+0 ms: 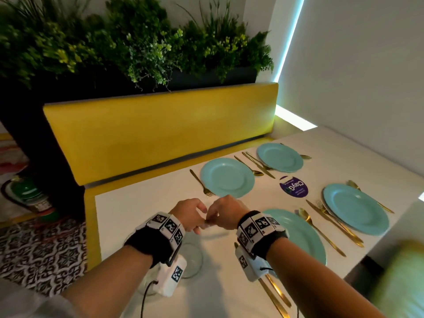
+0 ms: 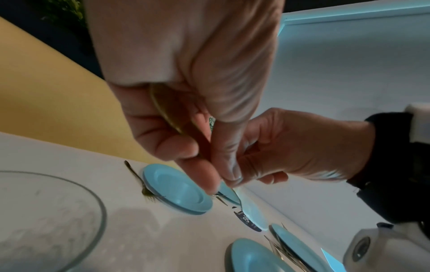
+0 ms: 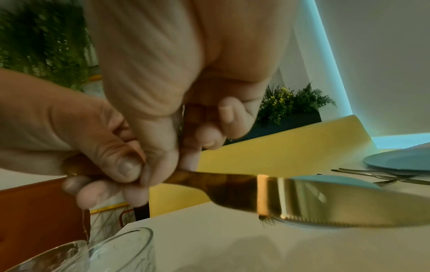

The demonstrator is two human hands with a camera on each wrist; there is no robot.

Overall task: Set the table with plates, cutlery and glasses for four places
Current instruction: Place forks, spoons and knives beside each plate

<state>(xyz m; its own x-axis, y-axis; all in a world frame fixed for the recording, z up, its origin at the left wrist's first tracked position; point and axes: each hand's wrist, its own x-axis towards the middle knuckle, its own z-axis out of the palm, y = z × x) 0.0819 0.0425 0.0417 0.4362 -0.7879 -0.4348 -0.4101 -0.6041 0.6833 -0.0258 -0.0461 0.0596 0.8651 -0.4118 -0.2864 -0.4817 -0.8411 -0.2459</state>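
I have both hands together above the white table [image 1: 142, 210]. My left hand [image 1: 190, 214] and right hand [image 1: 227, 213] both pinch the gold knife [image 3: 302, 200] by its handle; its blade sticks out past my right fingers [image 3: 209, 132], above the table.

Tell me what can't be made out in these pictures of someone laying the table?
- Head view: the gold knife is hidden behind the left hand and right hand.
- Right wrist view: the knife's tip is cut off by the frame edge, and its blade is blurred.
- Head view: the glasses are partly covered by the left wristband, so their count is unclear.
- Head view: small print on the purple sticker is too small to read.
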